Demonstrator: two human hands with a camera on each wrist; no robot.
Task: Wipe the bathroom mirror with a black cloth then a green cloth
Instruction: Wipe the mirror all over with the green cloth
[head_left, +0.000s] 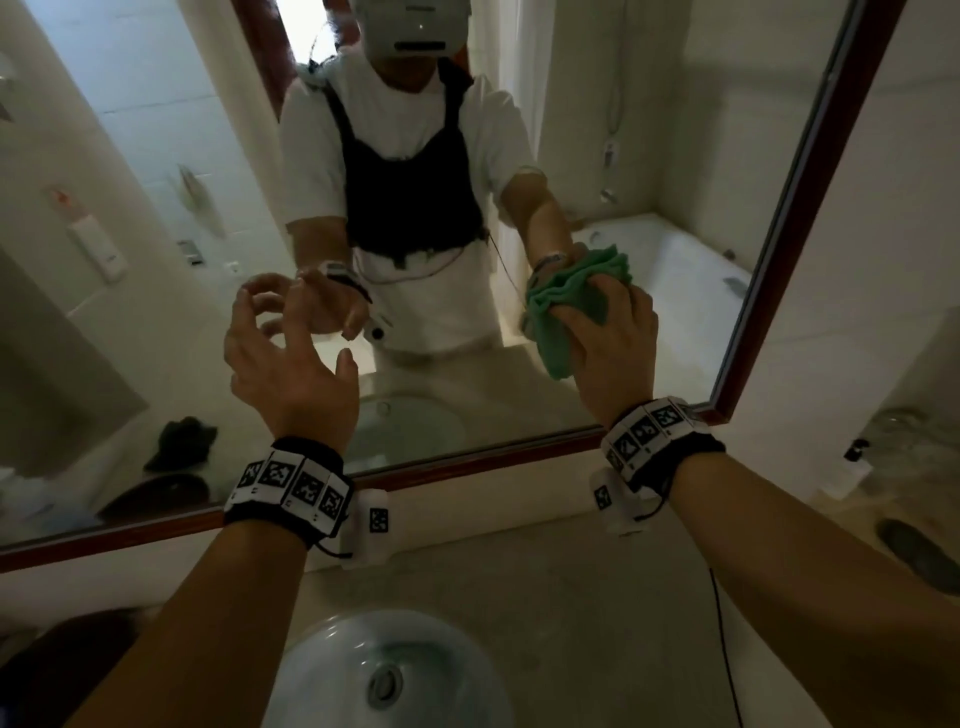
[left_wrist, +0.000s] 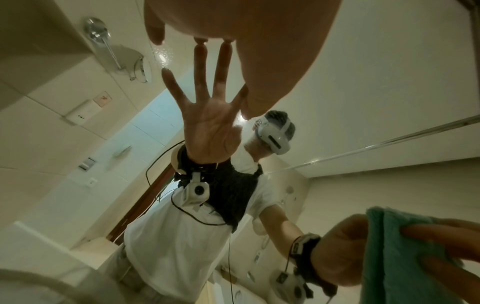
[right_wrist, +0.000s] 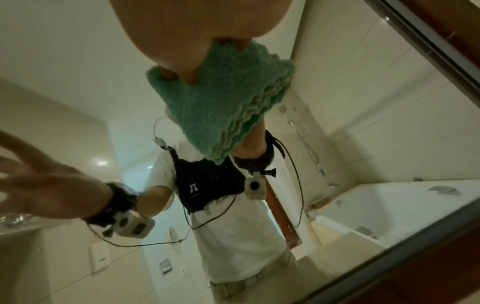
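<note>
The bathroom mirror (head_left: 156, 218) has a dark red wooden frame and fills most of the head view. My right hand (head_left: 613, 332) grips a bunched green cloth (head_left: 566, 312) and holds it against the glass at the lower right of the mirror. From the right wrist the green cloth (right_wrist: 221, 102) lies folded under the palm, with fingertips poking past its edge. My left hand (head_left: 280, 322) is spread, holds nothing, and its fingertips (left_wrist: 200, 40) meet their own reflection on the glass. The black cloth (head_left: 182, 441) shows only as a reflection, crumpled at the lower left.
A white basin (head_left: 311, 675) sits below my forearms in a beige counter (head_left: 519, 571). A dark flat object (head_left: 914, 556) and a clear glass item (head_left: 893, 431) stand at the counter's right. A thin black cable (head_left: 722, 634) runs across the counter. The mirror reflects a bathtub.
</note>
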